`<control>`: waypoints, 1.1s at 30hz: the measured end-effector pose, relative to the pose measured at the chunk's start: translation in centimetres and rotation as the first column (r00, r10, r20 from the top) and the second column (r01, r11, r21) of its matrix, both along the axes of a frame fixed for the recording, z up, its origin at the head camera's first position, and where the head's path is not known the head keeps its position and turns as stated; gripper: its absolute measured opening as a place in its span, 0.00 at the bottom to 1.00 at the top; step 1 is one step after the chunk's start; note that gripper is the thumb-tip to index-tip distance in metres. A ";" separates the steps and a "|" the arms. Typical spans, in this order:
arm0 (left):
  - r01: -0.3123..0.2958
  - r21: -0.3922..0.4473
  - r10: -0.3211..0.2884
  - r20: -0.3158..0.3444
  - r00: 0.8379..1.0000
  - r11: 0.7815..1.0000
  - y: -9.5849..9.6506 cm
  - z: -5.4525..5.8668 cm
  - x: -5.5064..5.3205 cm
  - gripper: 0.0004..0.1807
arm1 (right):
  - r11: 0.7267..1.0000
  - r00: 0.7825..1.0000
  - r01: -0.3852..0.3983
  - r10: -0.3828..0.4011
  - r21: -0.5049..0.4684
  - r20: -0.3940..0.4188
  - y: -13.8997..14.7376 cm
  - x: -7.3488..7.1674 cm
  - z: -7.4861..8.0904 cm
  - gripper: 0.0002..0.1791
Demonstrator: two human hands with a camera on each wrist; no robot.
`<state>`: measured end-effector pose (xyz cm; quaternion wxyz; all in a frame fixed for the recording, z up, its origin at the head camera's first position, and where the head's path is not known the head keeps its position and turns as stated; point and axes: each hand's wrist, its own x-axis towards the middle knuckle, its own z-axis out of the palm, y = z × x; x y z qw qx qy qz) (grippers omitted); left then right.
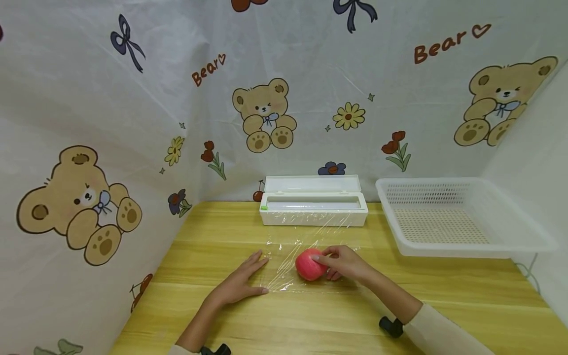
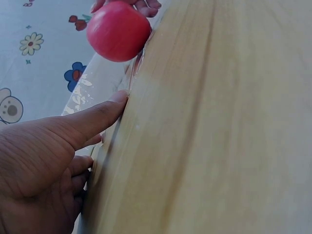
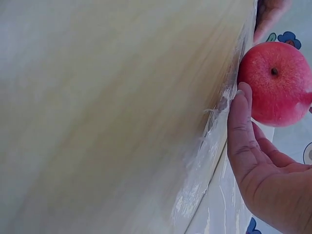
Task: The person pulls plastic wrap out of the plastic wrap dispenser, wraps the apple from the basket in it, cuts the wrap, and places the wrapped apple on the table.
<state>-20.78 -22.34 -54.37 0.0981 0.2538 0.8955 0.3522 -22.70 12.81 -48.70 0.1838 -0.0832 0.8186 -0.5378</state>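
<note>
A red apple (image 1: 310, 265) rests on a sheet of clear cling film (image 1: 284, 282) spread over the wooden table. My right hand (image 1: 348, 264) holds the apple from its right side, thumb on its upper surface and fingers low beside it. In the right wrist view, the fingers (image 3: 242, 129) lie against the apple (image 3: 278, 83) close to the tabletop. My left hand (image 1: 237, 280) rests on the film's left edge with fingers spread. Its thumb (image 2: 100, 117) presses near the film's front corner in the left wrist view, apart from the apple (image 2: 118, 31).
Behind the apple stands a white cling film box (image 1: 313, 217) with its lid up, and the film runs out over its front. A white plastic basket (image 1: 466, 249) sits at the back right. Printed cloth (image 1: 310, 59) lines the back and left side.
</note>
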 end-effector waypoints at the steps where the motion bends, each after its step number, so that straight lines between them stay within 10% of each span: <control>1: 0.000 0.001 0.000 -0.001 1.000 1.000 0.0 0.0 0.0 0.48 | 1.000 1.000 0.000 0.000 0.000 -0.002 0.0 0.0 0.0 0.28; 21: 0.006 -0.013 -0.006 0.000 1.000 1.000 0.2 0.2 0.0 0.48 | 1.000 0.982 0.011 -0.006 0.025 -0.191 1.2 0.4 0.4 0.25; 33: -0.036 -0.032 0.036 0.007 0.999 0.999 0.3 0.9 0.2 0.48 | 0.973 0.874 -0.123 0.199 0.193 -0.444 4.1 0.9 0.0 0.16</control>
